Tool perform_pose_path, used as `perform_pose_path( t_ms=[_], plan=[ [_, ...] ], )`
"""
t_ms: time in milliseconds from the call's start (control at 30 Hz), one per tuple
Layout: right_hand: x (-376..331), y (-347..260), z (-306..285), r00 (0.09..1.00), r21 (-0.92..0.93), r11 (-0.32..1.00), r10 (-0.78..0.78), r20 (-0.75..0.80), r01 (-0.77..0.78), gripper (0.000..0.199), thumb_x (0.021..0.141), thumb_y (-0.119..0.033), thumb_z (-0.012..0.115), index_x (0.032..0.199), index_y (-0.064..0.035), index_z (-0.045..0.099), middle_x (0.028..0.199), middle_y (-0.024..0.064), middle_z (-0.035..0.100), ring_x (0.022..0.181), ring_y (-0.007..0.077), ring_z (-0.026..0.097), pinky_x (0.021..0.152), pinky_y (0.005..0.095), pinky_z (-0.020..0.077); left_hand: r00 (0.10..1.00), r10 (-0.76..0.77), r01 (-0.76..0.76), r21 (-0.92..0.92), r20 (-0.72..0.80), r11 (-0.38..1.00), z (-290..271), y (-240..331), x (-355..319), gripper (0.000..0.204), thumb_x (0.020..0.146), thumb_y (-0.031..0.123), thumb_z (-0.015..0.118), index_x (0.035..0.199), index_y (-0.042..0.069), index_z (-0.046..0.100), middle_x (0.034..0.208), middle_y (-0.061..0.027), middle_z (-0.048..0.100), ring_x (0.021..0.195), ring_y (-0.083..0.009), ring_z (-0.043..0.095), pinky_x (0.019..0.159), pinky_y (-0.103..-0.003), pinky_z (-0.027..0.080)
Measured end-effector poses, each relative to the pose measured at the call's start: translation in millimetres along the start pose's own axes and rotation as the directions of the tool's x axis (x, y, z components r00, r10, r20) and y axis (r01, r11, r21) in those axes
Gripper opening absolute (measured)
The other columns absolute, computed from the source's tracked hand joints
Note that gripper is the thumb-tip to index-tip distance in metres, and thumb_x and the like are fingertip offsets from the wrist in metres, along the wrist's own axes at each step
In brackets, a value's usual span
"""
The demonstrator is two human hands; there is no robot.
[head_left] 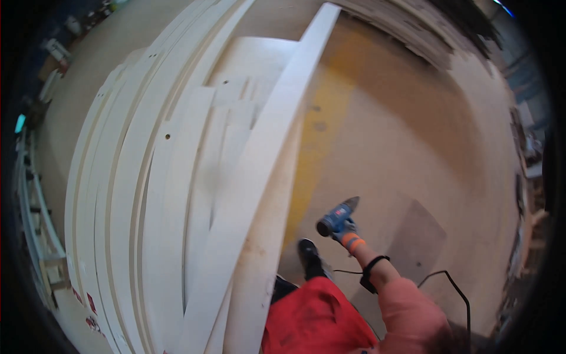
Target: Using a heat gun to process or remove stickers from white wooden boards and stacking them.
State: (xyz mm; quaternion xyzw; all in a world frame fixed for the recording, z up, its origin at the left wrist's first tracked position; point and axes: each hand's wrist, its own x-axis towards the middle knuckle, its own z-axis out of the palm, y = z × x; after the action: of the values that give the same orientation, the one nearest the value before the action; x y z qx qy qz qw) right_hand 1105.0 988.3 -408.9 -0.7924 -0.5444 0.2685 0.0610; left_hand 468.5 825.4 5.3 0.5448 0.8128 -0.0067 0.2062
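My right hand (348, 232), in a glove with an orange cuff, is closed around a blue corded heat gun (335, 219). Its tapered dark nozzle points up and to the right, and its round dark rear end faces left. The gun is held over the floor, to the right of the boards and apart from them. Nearest to it is a long white board (277, 130) lying slantwise across several other long white boards (127, 194). My left hand is not in view.
A black cable (457, 280) loops beside my right arm. A yellow floor stripe (321, 127) runs along the boards' right side. Stacked long pieces (407, 29) lie at the far right. My shoe (308, 253) stands close to the boards, below a red garment (318, 318).
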Motion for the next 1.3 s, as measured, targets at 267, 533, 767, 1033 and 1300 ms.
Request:
perform_pose_path(
  t_ms=[267, 533, 767, 1033, 1300],
  plan=[
    [61, 47, 97, 0.973, -0.330, 0.937, 0.169, 0.155, -0.110, 0.030, 0.074, -0.034, 0.067, 0.094, -0.0107, 0.068, 0.099, 0.0145, 0.067, 0.093, 0.0351, 0.064, 0.082, 0.0427, 0.0519, 0.959, -0.244, 0.261, -0.108, 0.146, 0.959, -13, 7, -66, 0.126, 0.055, 0.038, 0.092, 0.146, -0.008, 0.017, 0.146, -0.0273, 0.028, 0.137, -0.0385, 0.029, 0.114, -0.045, 0.027],
    [80, 117, 134, 0.959, -0.431, 0.899, 0.187, 0.210, -0.081, 0.025, 0.087, -0.023, 0.054, 0.106, -0.0119, 0.066, 0.107, 0.0130, 0.064, 0.099, 0.0320, 0.063, 0.080, 0.0436, 0.0510, 0.865, -0.492, 0.479, 0.126, 0.101, 0.869, -30, 26, -85, 0.114, 0.058, 0.034, 0.091, 0.143, -0.006, 0.026, 0.132, -0.0247, 0.041, 0.126, -0.0349, 0.041, 0.109, -0.044, 0.034],
    [81, 146, 140, 0.964, -0.511, 0.849, 0.230, 0.130, -0.134, 0.041, 0.094, -0.018, 0.041, 0.134, -0.0138, 0.050, 0.137, 0.0141, 0.049, 0.126, 0.0313, 0.048, 0.103, 0.0421, 0.0385, 0.692, -0.706, 0.649, 0.301, 0.150, 0.699, -31, 33, -83, 0.103, 0.060, 0.029, 0.091, 0.140, -0.004, 0.035, 0.118, -0.0220, 0.054, 0.114, -0.0313, 0.052, 0.103, -0.042, 0.040],
    [-16, -46, -82, 0.993, 0.793, 0.608, 0.067, -0.098, 0.037, 0.019, 0.082, -0.009, 0.063, 0.100, -0.0015, 0.065, 0.091, 0.0095, 0.066, 0.082, 0.0182, 0.063, 0.075, 0.0286, 0.0505, 0.997, -0.073, 0.074, -0.063, 0.022, 0.995, -21, 42, -62, 0.132, 0.039, 0.046, 0.094, 0.142, -0.003, 0.030, 0.134, -0.0221, 0.042, 0.126, -0.0370, 0.043, 0.106, -0.044, 0.036],
    [-206, -298, -225, 0.382, 0.779, 0.337, -0.725, 0.573, -0.529, 0.051, 0.097, -0.040, 0.052, 0.136, -0.0064, 0.046, 0.133, 0.0129, 0.054, 0.125, 0.0275, 0.050, 0.104, 0.0462, 0.0398, 0.997, -0.063, 0.058, -0.114, -0.041, 0.992, -9, 73, -44, 0.117, 0.048, 0.061, 0.084, 0.139, 0.005, 0.039, 0.133, -0.0222, 0.048, 0.124, -0.0383, 0.046, 0.103, -0.047, 0.038]
  ],
)
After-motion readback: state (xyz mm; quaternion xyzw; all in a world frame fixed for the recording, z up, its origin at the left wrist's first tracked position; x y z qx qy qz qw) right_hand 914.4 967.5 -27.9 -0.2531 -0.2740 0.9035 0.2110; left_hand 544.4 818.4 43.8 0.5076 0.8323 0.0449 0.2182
